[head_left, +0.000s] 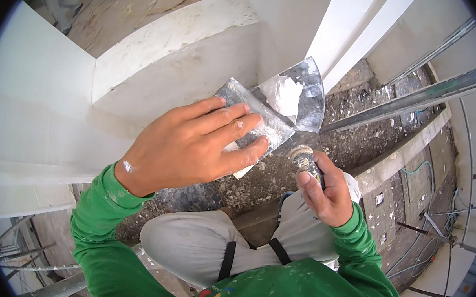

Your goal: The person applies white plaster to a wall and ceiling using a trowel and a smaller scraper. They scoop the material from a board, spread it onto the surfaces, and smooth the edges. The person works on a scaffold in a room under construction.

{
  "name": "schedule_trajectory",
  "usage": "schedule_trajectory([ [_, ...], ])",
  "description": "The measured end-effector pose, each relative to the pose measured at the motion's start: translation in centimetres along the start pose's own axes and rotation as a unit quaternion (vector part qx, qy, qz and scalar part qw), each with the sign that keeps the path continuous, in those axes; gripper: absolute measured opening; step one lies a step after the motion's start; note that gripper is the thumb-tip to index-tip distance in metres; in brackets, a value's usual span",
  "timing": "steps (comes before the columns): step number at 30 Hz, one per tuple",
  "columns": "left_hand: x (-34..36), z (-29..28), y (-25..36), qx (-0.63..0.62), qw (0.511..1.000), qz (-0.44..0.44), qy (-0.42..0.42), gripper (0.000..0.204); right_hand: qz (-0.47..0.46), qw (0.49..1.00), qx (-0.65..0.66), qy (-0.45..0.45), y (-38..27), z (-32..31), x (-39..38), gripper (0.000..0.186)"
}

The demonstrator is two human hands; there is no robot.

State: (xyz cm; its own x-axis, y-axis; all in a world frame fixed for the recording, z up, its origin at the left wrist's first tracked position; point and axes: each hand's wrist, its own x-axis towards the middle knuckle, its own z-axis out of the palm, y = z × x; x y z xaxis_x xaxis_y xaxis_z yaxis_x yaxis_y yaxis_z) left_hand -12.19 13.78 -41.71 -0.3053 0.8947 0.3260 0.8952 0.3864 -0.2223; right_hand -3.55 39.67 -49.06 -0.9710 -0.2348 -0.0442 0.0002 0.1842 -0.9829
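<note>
My left hand (196, 145) grips a flat, putty-smeared metal blade (276, 132), fingers across its top and thumb hidden. A wider metal blade (310, 98) with a curved outer edge lies just beyond it, bearing a lump of white putty (285, 96). My right hand (324, 195) is closed round a dark, putty-stained tool handle (307, 163) below the blades. Whether this handle belongs to the wider blade is unclear. My legs (179, 239) in pale trousers are bent beneath my hands.
A white wall (38, 103) and curved ledge (163, 34) stand left and ahead. A white vertical column (339, 27) rises beyond the blades. Metal bars (407, 95) cross at right. Spattered boards (379, 217), cables and hoses (428, 171) are below, with more bars (20, 248) at lower left.
</note>
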Motion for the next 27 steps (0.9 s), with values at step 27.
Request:
schedule_trajectory([
  [27,-8.9,52.4,0.1,-0.749,0.205,-0.537,0.329,0.023,-0.283,0.921,0.197,0.182,3.5,-5.5,2.3,0.048],
])
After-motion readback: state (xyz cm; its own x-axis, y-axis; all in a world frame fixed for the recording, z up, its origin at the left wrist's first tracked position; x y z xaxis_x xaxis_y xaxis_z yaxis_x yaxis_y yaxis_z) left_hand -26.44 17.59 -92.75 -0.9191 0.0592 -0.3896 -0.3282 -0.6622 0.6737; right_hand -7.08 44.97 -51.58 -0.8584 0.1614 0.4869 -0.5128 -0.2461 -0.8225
